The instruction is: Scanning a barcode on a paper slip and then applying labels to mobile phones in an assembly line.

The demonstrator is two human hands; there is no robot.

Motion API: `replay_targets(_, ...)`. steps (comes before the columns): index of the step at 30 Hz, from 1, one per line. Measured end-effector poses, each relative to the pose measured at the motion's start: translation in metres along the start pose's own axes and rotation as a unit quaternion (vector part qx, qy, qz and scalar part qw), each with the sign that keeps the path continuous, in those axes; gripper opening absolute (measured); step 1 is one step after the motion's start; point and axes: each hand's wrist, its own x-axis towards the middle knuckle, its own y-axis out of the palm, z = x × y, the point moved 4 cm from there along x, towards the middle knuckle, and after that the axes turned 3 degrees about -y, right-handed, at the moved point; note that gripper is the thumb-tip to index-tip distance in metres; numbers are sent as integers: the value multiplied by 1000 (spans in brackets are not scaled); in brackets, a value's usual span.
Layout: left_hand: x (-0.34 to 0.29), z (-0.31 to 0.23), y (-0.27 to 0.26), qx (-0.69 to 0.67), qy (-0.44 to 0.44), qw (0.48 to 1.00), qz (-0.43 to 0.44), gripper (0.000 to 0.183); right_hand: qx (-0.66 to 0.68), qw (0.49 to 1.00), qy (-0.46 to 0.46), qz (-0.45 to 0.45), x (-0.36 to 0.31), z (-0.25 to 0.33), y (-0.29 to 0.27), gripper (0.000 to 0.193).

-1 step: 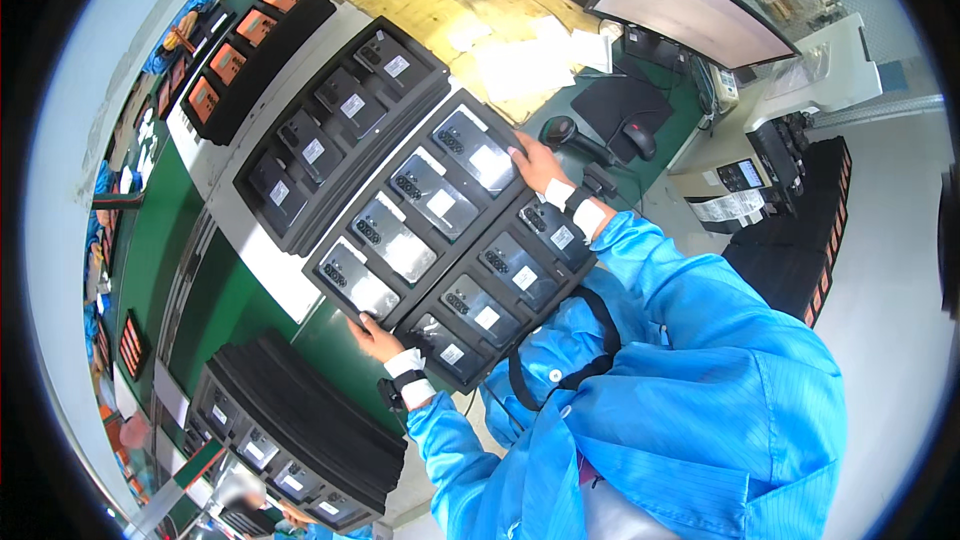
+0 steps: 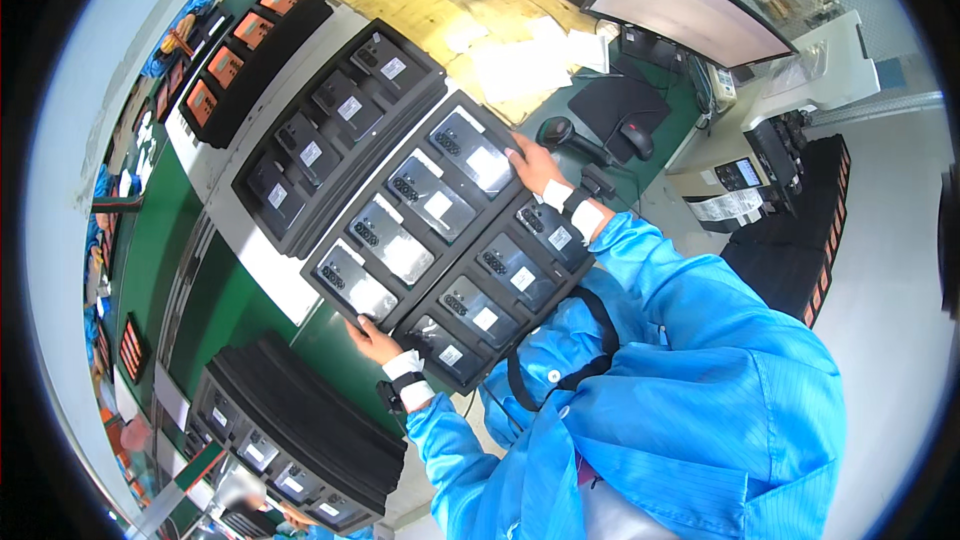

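A black tray [image 2: 408,292] holding several dark, shiny phones [image 2: 432,198] lies tilted across the view before me. Each phone rests camera side up in its own slot with a white label. My left hand [image 2: 375,342] grips the near left corner, thumb on the rim, with the other fingers partly hidden. At the opposite end my right hand [image 2: 537,165] holds the edge with its fingers curled around it. A second row of labelled phones [image 2: 471,308] in black slots sits closer to my body; whether it is a separate tray I cannot tell.
Beyond are a stack of black phone trays [image 2: 345,115] and a tray with orange pieces [image 2: 225,65]. More stacked trays [image 2: 300,420] stand lower left. A barcode scanner [image 2: 572,140], mouse [image 2: 636,140], monitor [image 2: 690,5] and label printer [image 2: 725,180] are right. Another person's hand [image 2: 298,515] shows lower left.
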Motion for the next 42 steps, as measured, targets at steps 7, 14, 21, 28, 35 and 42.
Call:
replay_targets(7, 12, -14, -6, -57, 1, 998, -12, 43, 27, 1000, 2, -7, -10, 30, -14, 45)
replay_targets(14, -49, -11, -46, -79, -44, 996, -20, 54, 80, 997, 2, -14, -67, 26, -45, 47)
replay_targets(21, -148, -19, -72, -106, -157, 982, -12, 53, 65, 997, 32, -6, -153, -2, -92, 46)
replay_targets(28, -157, -13, -77, -112, -170, 979, 0, 49, 94, 993, 73, 1, -166, -9, -91, 47)
replay_targets(35, -45, -7, -36, -89, -35, 995, 1, 47, 107, 993, -39, -8, -51, 19, -40, 46)
replay_targets(42, 13, 14, -1, -73, -60, 995, 27, 39, 63, 996, 36, 52, 12, -4, -9, 60)
